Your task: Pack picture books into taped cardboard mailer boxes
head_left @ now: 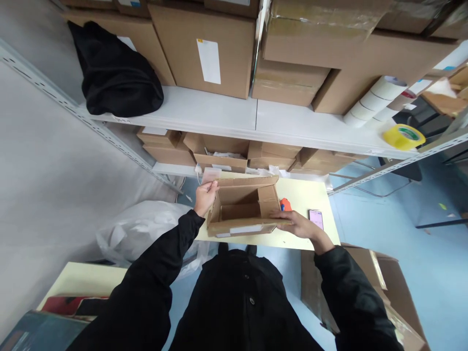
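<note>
Cardboard box near front edge of table.

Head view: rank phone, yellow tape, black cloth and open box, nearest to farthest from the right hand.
1. Open box: touching the right hand.
2. Phone: on the table, to its right.
3. Yellow tape: on the shelf, right end.
4. Black cloth: shelf, upper left.
</note>
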A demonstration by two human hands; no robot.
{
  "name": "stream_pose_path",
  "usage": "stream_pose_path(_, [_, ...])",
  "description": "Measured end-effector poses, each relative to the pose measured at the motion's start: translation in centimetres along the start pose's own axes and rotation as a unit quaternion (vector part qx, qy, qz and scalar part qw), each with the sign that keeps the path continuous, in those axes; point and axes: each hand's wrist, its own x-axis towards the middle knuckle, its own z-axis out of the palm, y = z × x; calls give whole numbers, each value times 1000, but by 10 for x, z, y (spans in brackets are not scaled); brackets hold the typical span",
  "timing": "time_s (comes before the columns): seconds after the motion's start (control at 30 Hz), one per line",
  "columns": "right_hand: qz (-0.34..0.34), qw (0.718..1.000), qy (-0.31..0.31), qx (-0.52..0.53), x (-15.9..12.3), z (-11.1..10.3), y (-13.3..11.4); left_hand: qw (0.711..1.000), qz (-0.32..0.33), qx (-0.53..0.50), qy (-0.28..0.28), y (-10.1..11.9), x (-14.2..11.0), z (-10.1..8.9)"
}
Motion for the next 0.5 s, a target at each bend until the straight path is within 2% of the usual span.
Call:
stream_pose_path(0.03, [17,999,20,24,5,0,3,1000,3,-6,12,2,-1,0])
stream_pose_path(0.1, [59,991,100,68,14,6,11,1000,14,-6,28,7,-3,-2])
stream_pose_path(0.2, [127,959,235,99,24,20,21,999,29,13,14,11,-10,-7])
stream_pose_path(0.27, [151,941,294,76,28,29,25,999,35,16,-3,12,-17,-11])
stream_pose_path(0.37, [142,930,338,22,31,35,30,999,31,3,-19,10,-26,-19])
stream_pose_path(0.5, [138,934,328,39,32,38,37,997,35,-13,-72,4,-37,-29])
